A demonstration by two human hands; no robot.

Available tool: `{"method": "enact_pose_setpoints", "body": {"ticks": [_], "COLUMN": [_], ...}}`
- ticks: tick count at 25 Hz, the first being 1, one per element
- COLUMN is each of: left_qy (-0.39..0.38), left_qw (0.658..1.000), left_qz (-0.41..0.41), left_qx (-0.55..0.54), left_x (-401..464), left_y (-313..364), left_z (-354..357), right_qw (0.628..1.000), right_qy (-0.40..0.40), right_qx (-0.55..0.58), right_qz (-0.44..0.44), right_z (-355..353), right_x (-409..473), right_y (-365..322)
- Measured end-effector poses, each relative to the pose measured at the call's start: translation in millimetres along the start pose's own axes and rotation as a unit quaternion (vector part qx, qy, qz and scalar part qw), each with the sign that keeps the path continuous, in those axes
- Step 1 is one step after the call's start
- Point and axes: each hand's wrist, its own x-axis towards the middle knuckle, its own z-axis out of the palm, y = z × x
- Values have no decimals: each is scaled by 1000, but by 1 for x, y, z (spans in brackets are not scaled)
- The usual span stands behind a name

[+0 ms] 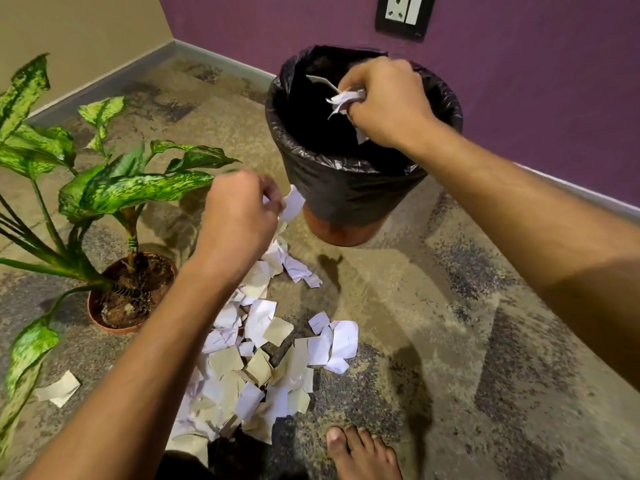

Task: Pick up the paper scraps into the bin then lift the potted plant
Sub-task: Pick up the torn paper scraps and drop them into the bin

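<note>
- White paper scraps [263, 355] litter the floor beside the potted plant [131, 289].
- Right hand [384, 98] clutches scraps over the bin [346, 188].
- Left hand [239, 216] pinches 1 scrap.

No text can be read; faint pen marks on the paper scraps [263, 358] are illegible

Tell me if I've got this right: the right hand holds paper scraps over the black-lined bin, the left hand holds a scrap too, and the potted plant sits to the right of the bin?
Not quite. The head view shows the potted plant to the left of the bin, not the right. The rest holds: the right hand grips paper scraps over the black-lined bin, and the left hand pinches a scrap.
</note>
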Motion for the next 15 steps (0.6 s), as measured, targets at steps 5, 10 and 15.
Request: {"method": "enact_pose_setpoints", "body": {"ticks": [5, 10, 15], "left_qy": [99, 90, 70], "left_qw": [992, 994, 991], "left_qz": [62, 64, 111], "left_qx": [-40, -3, 6], "left_x": [12, 56, 79], "left_y": [46, 72, 81], "left_z": [-43, -30, -11], "right_qw": [999, 998, 993], "right_qy": [-20, 49, 104], "right_qx": [-21, 21, 61], "right_qz": [18, 20, -12], "right_z": [4, -6, -10], "right_x": [-4, -8, -15], "right_y": [14, 21, 12]}}
